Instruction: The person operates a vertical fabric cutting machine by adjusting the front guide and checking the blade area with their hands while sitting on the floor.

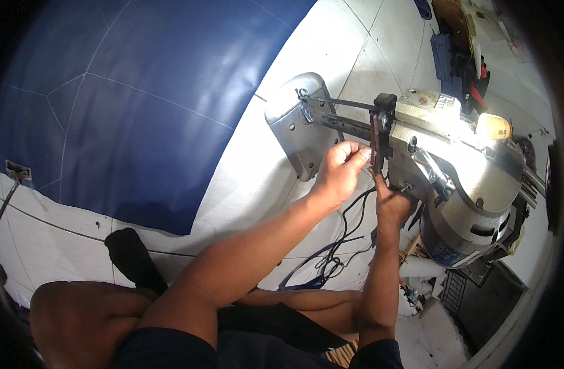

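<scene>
A grey electric fabric cutting machine [472,178] lies on its side on the floor, its flat base plate [306,132] toward the left. Metal bars [349,126] join the plate to the motor head. Across the front of the head runs a narrow reddish-brown strip [375,138]. My left hand [342,169] is closed in a pinch at the strip's edge; whatever its fingertips hold is too small to make out. From below, my right hand [392,206] grips the machine's head, its thumb up by the strip's lower end. The right fingers are mostly hidden behind the housing.
Dark blue sheeting [140,117] covers the white tiled floor at the left. Black cables [337,258] lie looped below the machine. Folded blue cloth [445,55] and assorted items sit at the upper right. A dark recess [494,307] is at the lower right.
</scene>
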